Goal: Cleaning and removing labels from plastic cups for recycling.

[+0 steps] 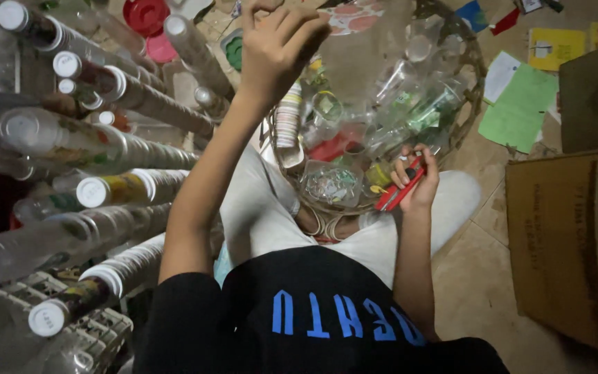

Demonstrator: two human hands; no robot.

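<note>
the left hand [278,41] is raised over the wicker basket [475,76], fingers pinched on a clear plastic cup [372,48] that is blurred and held high above the heap of cups inside. the right hand [417,181] rests at the basket's near rim, closed around a red utility knife [399,190]. to do this well, i'd judge the blade should stay angled away from the thigh and the cup held firmly by its rim. stacked white-rimmed cups [133,187] lie in long rows at the left. green paper sheet [520,107] and yellow card [555,47] sit on the floor beyond; a brown cardboard box [572,235] stands at the right.
</note>
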